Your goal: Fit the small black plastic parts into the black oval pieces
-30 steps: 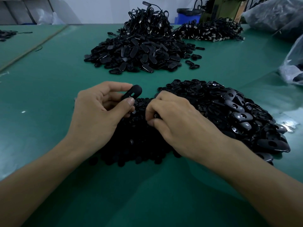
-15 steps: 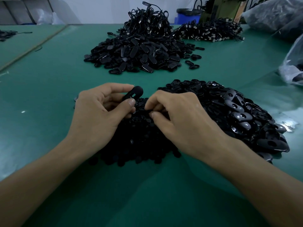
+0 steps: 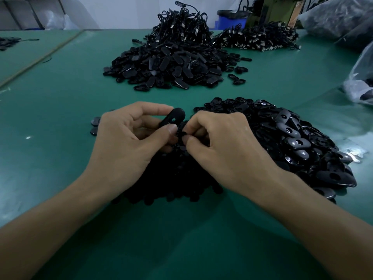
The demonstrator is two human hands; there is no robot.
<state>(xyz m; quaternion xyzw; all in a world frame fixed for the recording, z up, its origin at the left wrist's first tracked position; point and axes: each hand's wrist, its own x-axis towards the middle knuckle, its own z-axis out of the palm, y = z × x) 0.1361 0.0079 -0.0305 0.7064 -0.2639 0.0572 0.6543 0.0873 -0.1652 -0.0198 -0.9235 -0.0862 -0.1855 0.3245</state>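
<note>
Green matting covers the table (image 3: 60, 118), and on it, close to the person, lie 2 supply heaps side by side: a low heap of small matte black parts (image 3: 171, 178) under both wrists and, touching it on the right, a broad heap of glossy black oval pieces (image 3: 292, 142). The left hand (image 3: 129, 142) is curled, thumb and forefinger gripping 1 black oval plastic piece (image 3: 173, 118) by its lower end, so that its slotted face tilts up above the small-part heap. The right hand (image 3: 222, 142) is curled too, thumb and forefinger tips pressed together just beside that oval and pinching what looks like 1 small black plastic part (image 3: 182, 135); black on black makes its shape hard to read. The part is near the oval but not yet in its slot, so this fitting is, as I judge it, at the point of lining up and pressing in. Farther back sits another heap of black oval pieces (image 3: 167, 67), with a tangle of black cables (image 3: 181, 27) piled behind it; whether those ovals are already fitted cannot be told from here. With both near heaps so full, most of the job appears left to do. Clear plastic bags (image 3: 359, 81) lie at the right edge.
</note>
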